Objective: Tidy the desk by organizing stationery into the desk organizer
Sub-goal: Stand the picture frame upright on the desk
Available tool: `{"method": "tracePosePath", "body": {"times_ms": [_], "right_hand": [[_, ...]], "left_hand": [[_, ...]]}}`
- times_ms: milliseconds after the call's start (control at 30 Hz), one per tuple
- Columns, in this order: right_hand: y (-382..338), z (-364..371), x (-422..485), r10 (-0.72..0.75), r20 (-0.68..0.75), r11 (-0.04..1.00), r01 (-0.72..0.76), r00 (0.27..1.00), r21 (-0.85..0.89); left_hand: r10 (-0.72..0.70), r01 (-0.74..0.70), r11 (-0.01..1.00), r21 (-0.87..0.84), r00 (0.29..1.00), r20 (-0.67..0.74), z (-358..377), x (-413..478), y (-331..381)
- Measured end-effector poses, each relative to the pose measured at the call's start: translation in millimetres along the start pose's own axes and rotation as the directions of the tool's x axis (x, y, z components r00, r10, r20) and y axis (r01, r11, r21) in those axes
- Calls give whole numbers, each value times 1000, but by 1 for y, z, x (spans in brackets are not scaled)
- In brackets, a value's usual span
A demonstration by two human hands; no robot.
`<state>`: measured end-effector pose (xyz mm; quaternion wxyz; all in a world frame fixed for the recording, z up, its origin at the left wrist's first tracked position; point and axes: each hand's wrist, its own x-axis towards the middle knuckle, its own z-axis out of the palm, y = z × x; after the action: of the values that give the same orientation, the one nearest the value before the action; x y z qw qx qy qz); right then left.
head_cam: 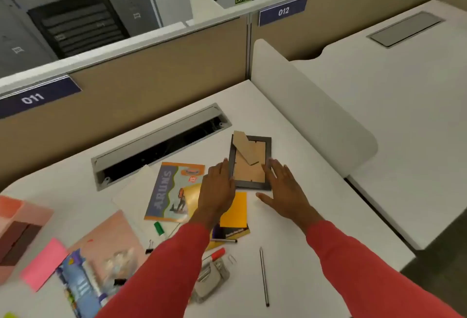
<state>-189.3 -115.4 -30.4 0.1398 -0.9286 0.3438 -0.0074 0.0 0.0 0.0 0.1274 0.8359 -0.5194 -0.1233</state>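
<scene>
A dark picture frame [252, 163] lies face down on the white desk [303, 216], its cardboard stand sticking up. My left hand [218, 186] touches the frame's left edge with fingers spread. Across from it, my right hand [280, 186] rests flat on the frame's lower right corner. Neither hand grips it. The pink desk organizer [17, 229] stands at the far left edge. Scattered stationery includes a green marker [159, 228], a red marker [216, 254], a pen [264, 277], a hole punch [211, 277] and black binder clips [149, 247].
An "ARUNS" notebook [171, 191], an orange sheet [233, 210], a pink sticky pad [43, 264], a pink pouch [113, 242] and a blue packet [80, 287] lie about. An open cable slot [161, 146] sits behind. A white divider [310, 115] bounds the right side.
</scene>
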Motion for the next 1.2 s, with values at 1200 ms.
{"method": "tracePosePath", "body": {"times_ms": [1200], "right_hand": [[35,-94,90,-246,-238,930,298,940,215]], "left_hand": [[-123,482,513,-710,860,495,-50,161,-18]]}}
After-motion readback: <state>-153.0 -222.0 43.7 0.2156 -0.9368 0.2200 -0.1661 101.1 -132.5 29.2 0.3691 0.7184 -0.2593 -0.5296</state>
